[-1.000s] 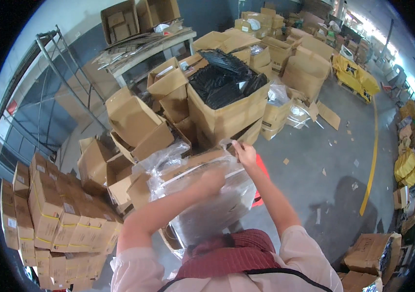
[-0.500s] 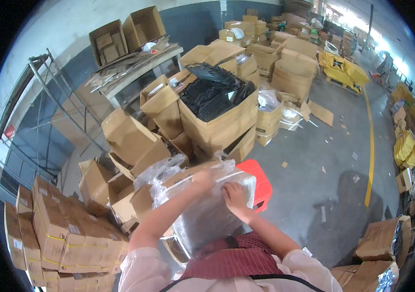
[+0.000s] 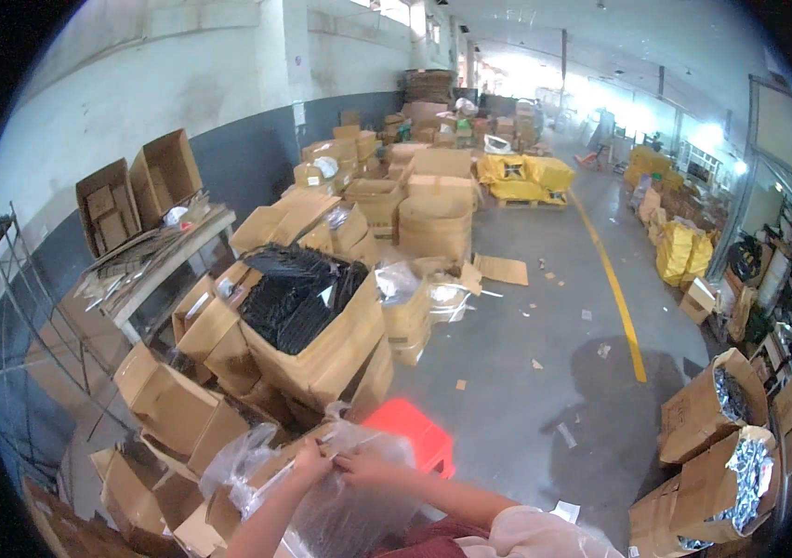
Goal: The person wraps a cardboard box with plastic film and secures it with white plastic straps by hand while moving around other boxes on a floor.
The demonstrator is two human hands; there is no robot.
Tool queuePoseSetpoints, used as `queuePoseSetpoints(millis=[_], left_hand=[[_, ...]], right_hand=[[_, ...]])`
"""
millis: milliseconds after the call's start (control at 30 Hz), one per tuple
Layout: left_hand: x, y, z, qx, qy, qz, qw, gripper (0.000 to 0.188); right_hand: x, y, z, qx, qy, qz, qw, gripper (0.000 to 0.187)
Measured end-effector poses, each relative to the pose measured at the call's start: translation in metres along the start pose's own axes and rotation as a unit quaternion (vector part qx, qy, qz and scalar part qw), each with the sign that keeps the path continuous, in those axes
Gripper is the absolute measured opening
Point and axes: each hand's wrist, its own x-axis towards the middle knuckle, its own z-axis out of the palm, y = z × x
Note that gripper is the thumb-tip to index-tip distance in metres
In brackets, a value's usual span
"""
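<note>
Place: clear plastic bag (image 3: 345, 519), bottom centre, near the red stool (image 3: 410, 430) | Grip: your left hand (image 3: 310, 459) and right hand (image 3: 366, 469) meet, fingertips apparently pinching its film | Step: you seem to be working its upper edge | Next: calls for a firm pinch, since thin film may slip

Plastic bag (image 3: 368, 502): clear, whitish. Stool (image 3: 415, 432): red. Big box (image 3: 345, 349): tan, black sheets (image 3: 289, 298) inside. Floor (image 3: 508, 400): grey, yellow line (image 3: 621, 321). Wall (image 3: 168, 70): white over blue-grey.
</note>
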Motion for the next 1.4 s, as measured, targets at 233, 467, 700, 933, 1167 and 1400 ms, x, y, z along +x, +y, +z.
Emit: queuePoseSetpoints(millis=[233, 467, 700, 933, 1167, 1400], left_hand=[[0.002, -0.002, -0.011, 0.27, -0.097, 0.19, 0.939, 0.036], [0.021, -0.011, -0.003, 0.272, -0.062, 0.106, 0.954, 0.031], [0.003, -0.017, -0.016, 0.181, -0.048, 0.152, 0.97, 0.025], [-0.019, 0.014, -0.023, 0.119, 0.011, 0.221, 0.968, 0.028], [-0.073, 0.091, -0.043, -0.114, -0.093, 0.194, 0.97, 0.031], [-0.064, 0.054, -0.011, -0.062, -0.084, 0.113, 0.988, 0.031]], right_hand=[[0.004, 0.016, 0.013, -0.044, 0.118, -0.083, 0.989, 0.038], [-0.011, -0.01, -0.012, 0.028, 0.023, -0.025, 0.999, 0.033], [-0.064, -0.067, -0.025, 0.123, 0.057, -0.086, 0.987, 0.034], [-0.034, -0.032, -0.021, 0.176, 0.108, -0.111, 0.972, 0.024], [-0.041, -0.002, -0.032, 0.211, 0.33, -0.094, 0.915, 0.011], [-0.048, 0.003, -0.045, 0.26, 0.198, -0.107, 0.939, 0.012]])
